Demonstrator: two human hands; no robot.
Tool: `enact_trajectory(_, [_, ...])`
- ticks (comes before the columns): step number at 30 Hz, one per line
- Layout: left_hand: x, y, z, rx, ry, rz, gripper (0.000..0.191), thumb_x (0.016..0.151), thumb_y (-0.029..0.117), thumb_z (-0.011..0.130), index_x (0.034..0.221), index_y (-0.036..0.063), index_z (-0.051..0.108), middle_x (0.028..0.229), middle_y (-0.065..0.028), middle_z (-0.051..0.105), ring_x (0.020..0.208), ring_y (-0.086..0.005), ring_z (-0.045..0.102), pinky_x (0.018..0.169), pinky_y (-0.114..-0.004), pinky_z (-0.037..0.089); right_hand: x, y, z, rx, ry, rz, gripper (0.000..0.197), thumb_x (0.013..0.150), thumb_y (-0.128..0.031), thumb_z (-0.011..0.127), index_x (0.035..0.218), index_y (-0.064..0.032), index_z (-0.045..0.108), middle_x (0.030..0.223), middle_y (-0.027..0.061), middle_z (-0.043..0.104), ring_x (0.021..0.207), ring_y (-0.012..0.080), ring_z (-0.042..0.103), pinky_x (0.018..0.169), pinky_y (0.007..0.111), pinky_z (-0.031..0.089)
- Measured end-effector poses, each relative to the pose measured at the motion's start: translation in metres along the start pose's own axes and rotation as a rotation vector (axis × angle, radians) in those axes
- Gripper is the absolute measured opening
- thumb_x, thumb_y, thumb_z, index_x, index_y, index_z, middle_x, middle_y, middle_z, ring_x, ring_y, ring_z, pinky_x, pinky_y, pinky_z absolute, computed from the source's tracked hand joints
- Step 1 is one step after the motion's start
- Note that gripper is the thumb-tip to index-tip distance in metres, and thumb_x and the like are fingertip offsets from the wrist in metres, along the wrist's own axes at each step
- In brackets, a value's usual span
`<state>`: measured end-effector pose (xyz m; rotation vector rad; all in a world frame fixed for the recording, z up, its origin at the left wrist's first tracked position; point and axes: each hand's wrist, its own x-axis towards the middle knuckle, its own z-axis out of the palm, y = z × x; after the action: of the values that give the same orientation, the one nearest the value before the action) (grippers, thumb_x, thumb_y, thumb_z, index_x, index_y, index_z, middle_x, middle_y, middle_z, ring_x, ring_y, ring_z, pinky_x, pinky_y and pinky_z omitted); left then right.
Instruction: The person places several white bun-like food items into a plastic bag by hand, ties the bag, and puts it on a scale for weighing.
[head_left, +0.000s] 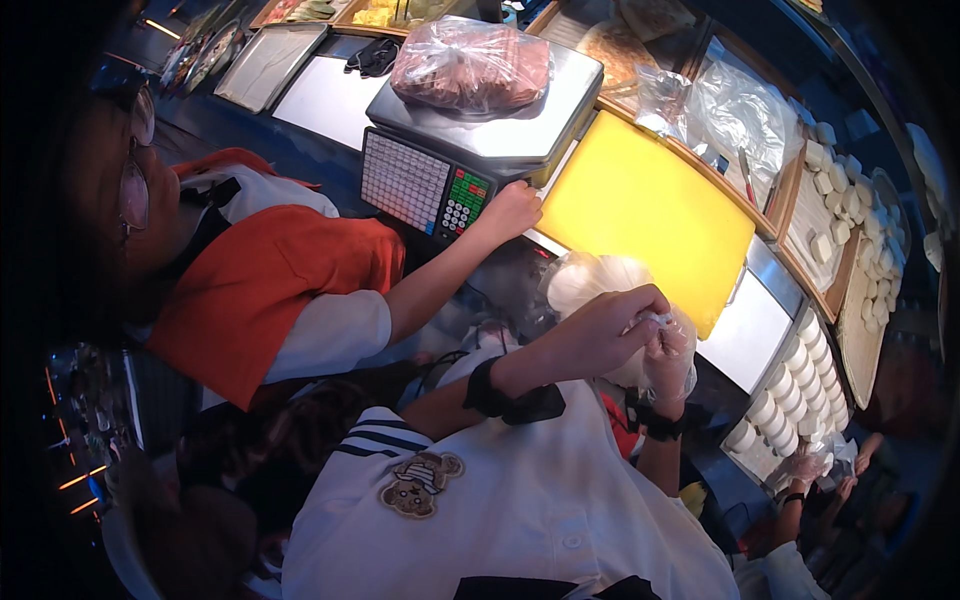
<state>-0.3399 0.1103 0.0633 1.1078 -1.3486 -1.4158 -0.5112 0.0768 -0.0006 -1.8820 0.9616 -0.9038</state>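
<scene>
My left hand (600, 334), bare with a black wristband, pinches the gathered top of a clear plastic bag (600, 281). Pale, rounded contents show through the bag, but I cannot tell what they are. My right hand (670, 364) wears a clear disposable glove and meets the left at the bag's twisted neck; its fingers close on the plastic. Bag and hands are just in front of a yellow cutting board (645, 217). A knotted clear bag of stacked reddish-brown food slices (472, 67) rests on the steel platform of a weighing scale (510, 135).
Close on the left, a co-worker in an orange vest (292, 262) has a hand (514, 210) beside the scale's keypad (427, 187). Trays of white blocks (832, 195) and rows of white rounds (795, 382) line the right. Other people's hands (817, 472) work at lower right.
</scene>
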Motion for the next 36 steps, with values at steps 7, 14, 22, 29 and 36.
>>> enact_trajectory(7, [-0.008,-0.002,-0.006,0.005,0.012,0.005,0.018,0.090,0.010,0.052,0.106,0.0016,0.054,0.092,-0.0090,0.062,0.087,-0.0171,0.060,0.080,-0.030,0.045,0.009,-0.021,-0.004,-0.104,0.020,-0.045,0.011,0.073,0.006,0.049,0.076,-0.0025,0.056,0.069,0.0103,0.054,0.062,0.0275,0.054,0.059,0.033,0.043])
enact_trajectory(14, [-0.006,-0.004,-0.004,0.039,0.076,0.070,0.018,0.091,0.010,0.052,0.106,0.0026,0.055,0.090,-0.0075,0.063,0.085,-0.0164,0.060,0.080,-0.030,0.045,0.015,-0.020,-0.003,-0.031,0.150,0.063,0.014,0.074,0.008,0.046,0.081,0.0000,0.054,0.068,0.0096,0.052,0.063,0.0211,0.053,0.059,0.030,0.042])
enact_trajectory(22, [-0.005,-0.008,-0.023,0.109,0.226,0.224,0.024,0.092,0.010,0.050,0.115,0.0048,0.056,0.107,-0.0073,0.061,0.099,-0.0137,0.058,0.087,-0.028,0.044,0.044,-0.005,-0.006,0.055,0.326,-0.040,0.014,0.087,0.001,0.041,0.090,0.0005,0.055,0.079,0.0071,0.054,0.068,0.0138,0.050,0.062,0.025,0.042])
enact_trajectory(29, [-0.042,-0.042,-0.076,-0.154,0.222,-0.072,0.025,0.094,0.009,0.046,0.115,0.0006,0.057,0.109,-0.0085,0.061,0.104,-0.0156,0.057,0.093,-0.029,0.044,0.051,0.021,-0.022,0.125,0.419,0.065,0.012,0.087,-0.001,0.043,0.087,-0.0011,0.055,0.079,0.0056,0.052,0.068,0.0144,0.050,0.060,0.027,0.042])
enact_trajectory(36, [-0.075,-0.066,-0.115,-0.133,0.290,-0.127,0.025,0.096,0.007,0.042,0.113,-0.0021,0.058,0.104,-0.0088,0.062,0.099,-0.0149,0.059,0.090,-0.028,0.045,0.087,0.029,-0.035,0.270,0.522,0.189,0.011,0.090,-0.008,0.048,0.086,-0.0014,0.056,0.080,0.0046,0.054,0.070,0.0128,0.051,0.063,0.026,0.043])
